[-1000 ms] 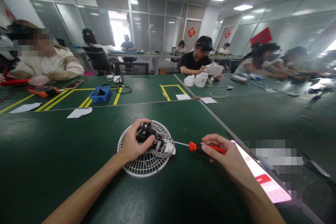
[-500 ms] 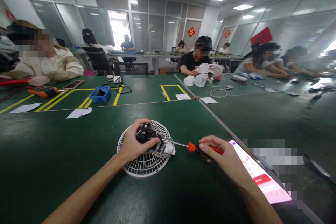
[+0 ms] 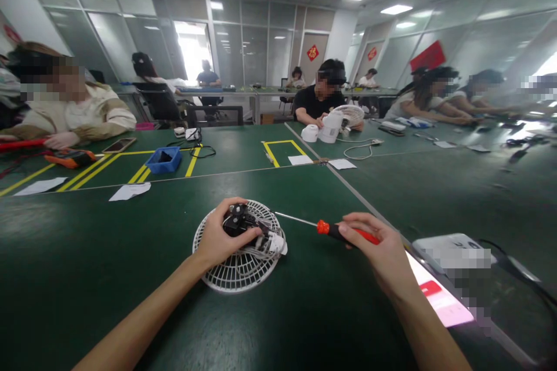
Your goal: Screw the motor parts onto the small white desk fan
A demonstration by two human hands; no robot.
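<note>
A round white fan grille (image 3: 241, 278) lies flat on the green table. On top of it sits a black fan motor assembly (image 3: 238, 219) with cables and a white plastic part (image 3: 275, 243) at its right side. My left hand (image 3: 221, 237) is closed around the motor, thumb across its near side and fingers over the far side. My right hand (image 3: 369, 237) grips a screwdriver (image 3: 324, 228) by its red and black handle. Its metal shaft points left, and the tip is near the grille's upper right rim, apart from the motor.
A lit phone (image 3: 444, 301) lies right of my right arm, near a white device (image 3: 452, 246). Across the table are a blue bin (image 3: 163, 160), paper slips (image 3: 130, 191) and yellow tape markings. A person opposite (image 3: 319, 98) handles white fan parts (image 3: 331, 127).
The screwdriver has come away from the motor, its tip moving up and its handle right with my right hand. My left hand still holds the motor.
</note>
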